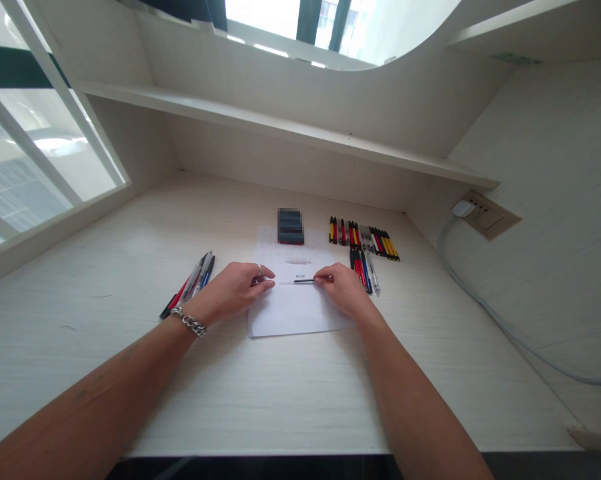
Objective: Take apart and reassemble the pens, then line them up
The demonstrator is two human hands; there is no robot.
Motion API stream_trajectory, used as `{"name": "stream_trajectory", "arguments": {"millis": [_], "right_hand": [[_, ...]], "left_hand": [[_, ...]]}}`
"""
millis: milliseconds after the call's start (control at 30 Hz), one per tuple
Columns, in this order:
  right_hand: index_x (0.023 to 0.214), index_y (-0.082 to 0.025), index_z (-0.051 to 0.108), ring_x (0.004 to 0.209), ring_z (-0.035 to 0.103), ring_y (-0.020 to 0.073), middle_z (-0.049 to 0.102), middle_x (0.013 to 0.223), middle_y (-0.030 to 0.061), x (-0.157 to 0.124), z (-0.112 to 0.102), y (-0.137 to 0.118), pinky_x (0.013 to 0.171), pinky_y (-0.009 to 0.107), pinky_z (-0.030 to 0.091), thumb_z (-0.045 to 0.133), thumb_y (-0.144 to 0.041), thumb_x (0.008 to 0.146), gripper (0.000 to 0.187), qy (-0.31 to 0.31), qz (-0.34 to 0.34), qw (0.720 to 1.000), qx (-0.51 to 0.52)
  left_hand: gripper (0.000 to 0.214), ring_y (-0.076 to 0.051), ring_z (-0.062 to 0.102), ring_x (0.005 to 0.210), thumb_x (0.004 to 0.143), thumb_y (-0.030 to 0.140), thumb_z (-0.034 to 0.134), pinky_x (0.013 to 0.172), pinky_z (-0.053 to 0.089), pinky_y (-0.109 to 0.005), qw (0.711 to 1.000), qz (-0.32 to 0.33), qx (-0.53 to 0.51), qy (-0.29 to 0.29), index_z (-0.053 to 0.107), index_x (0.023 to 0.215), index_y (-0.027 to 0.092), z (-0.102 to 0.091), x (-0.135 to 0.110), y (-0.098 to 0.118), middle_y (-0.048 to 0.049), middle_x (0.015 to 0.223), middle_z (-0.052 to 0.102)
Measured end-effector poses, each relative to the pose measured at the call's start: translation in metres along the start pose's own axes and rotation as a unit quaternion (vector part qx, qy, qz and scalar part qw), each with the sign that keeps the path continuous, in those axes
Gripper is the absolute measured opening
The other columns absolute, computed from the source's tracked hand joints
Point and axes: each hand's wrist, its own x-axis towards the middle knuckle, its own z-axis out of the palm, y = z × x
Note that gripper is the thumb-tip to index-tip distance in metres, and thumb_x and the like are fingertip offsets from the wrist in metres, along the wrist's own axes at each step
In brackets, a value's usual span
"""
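Between finger and thumb, my right hand [341, 287] pinches the right end of a thin pen refill [303, 281], its black part towards that hand and its pale end pointing left. My left hand [245, 287] is at the refill's left end, thumb and forefinger apart, with nothing visible between them; its other fingers are partly hidden. White paper [295, 320] lies under both hands. Just beyond the refill are a tiny clear pen part [300, 276] and a clear pen barrel [299, 261].
A dark box-like object [291, 227], its face blurred, sits behind the paper. Back right is a row of pens [365, 239], with several more pens [364, 270] by my right hand. Another pen group [193, 283] lies left. A cable [480, 300] runs from the wall socket [487, 213].
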Motion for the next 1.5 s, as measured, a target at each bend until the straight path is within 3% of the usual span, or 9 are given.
{"name": "stream_trajectory", "arguments": {"millis": [133,267,433,533,667,800,900,1233,1500], "right_hand": [[0.086,-0.025,0.075,0.083,0.058,0.0191,0.065,0.093,0.0067,0.001,0.006,0.000,0.074,0.029,0.041,0.058,-0.024,0.082,0.018,0.007,0.005,1.000,-0.024],[0.090,-0.023,0.073,0.083,0.058,0.0182,0.065,0.093,0.0063,0.002,0.006,-0.004,0.075,0.029,0.041,0.059,-0.025,0.082,0.017,0.031,0.016,0.999,-0.018],[0.090,-0.021,0.070,0.081,0.059,0.0160,0.067,0.090,0.0035,-0.006,0.007,-0.027,0.075,0.027,0.042,0.052,-0.029,0.087,0.019,0.044,-0.035,0.993,0.105],[0.088,-0.020,0.066,0.077,0.059,0.0143,0.068,0.087,0.0021,-0.011,0.016,-0.044,0.071,0.026,0.043,0.047,-0.035,0.090,0.024,-0.019,-0.045,0.976,0.214],[0.088,-0.019,0.060,0.058,0.055,0.0109,0.067,0.083,0.0035,-0.014,0.032,-0.052,0.056,0.025,0.042,0.041,-0.048,0.091,0.035,-0.119,0.034,0.924,0.361],[0.089,-0.017,0.059,0.058,0.056,0.0107,0.066,0.078,0.0051,-0.014,0.039,-0.053,0.055,0.024,0.044,0.047,-0.050,0.088,0.035,-0.166,0.086,0.858,0.479],[0.086,-0.015,0.059,0.058,0.056,0.0108,0.065,0.074,0.0054,-0.015,0.036,-0.056,0.053,0.024,0.043,0.052,-0.045,0.086,0.031,-0.183,0.112,0.827,0.519],[0.078,-0.015,0.062,0.055,0.054,0.0097,0.065,0.074,0.0049,-0.016,0.035,-0.057,0.052,0.024,0.042,0.061,-0.041,0.082,0.027,-0.204,0.108,0.811,0.537],[0.078,-0.015,0.063,0.056,0.054,0.0095,0.064,0.071,0.0031,-0.017,0.034,-0.058,0.053,0.024,0.040,0.065,-0.044,0.078,0.029,-0.222,0.105,0.783,0.572]], "left_hand": [[0.035,-0.021,0.063,0.100,0.089,0.031,0.045,0.085,0.046,-0.029,1.000,0.011,-0.009,-0.011,0.064,0.116,0.020,0.003,0.000,0.000,-0.0078,0.113,0.068],[0.033,-0.019,0.065,0.087,0.088,0.029,0.047,0.075,0.048,-0.028,0.999,-0.004,-0.035,0.000,0.061,0.116,0.020,0.005,0.000,-0.001,-0.0065,0.097,0.072],[0.026,-0.017,0.065,0.080,0.087,0.030,0.051,0.072,0.047,-0.026,0.999,0.023,-0.025,0.015,0.066,0.106,0.023,0.005,-0.001,0.000,-0.0042,0.090,0.072],[0.026,-0.018,0.063,0.083,0.088,0.030,0.052,0.074,0.046,-0.027,0.998,0.063,0.002,0.031,0.069,0.106,0.026,0.002,-0.002,0.007,-0.0045,0.094,0.070],[0.025,-0.018,0.062,0.081,0.087,0.028,0.053,0.073,0.045,-0.028,0.995,0.081,0.032,0.039,0.070,0.106,0.027,-0.002,-0.004,0.017,-0.0044,0.092,0.069],[0.023,-0.017,0.063,0.077,0.085,0.027,0.056,0.071,0.046,-0.027,0.997,0.069,0.025,0.036,0.068,0.103,0.023,-0.002,-0.006,0.019,-0.0025,0.085,0.071],[0.016,-0.016,0.064,0.074,0.083,0.025,0.058,0.070,0.047,-0.027,0.997,0.077,0.019,0.025,0.071,0.091,0.022,-0.002,-0.006,0.016,-0.0019,0.082,0.072],[0.017,-0.016,0.065,0.077,0.081,0.026,0.059,0.072,0.048,-0.027,0.996,0.081,-0.014,0.038,0.072,0.093,0.025,-0.006,-0.008,0.022,0.0000,0.083,0.073],[0.014,-0.016,0.063,0.081,0.079,0.022,0.060,0.075,0.047,-0.027,0.992,0.109,-0.041,0.054,0.068,0.089,0.023,-0.007,-0.008,0.025,0.0001,0.086,0.071]]}}
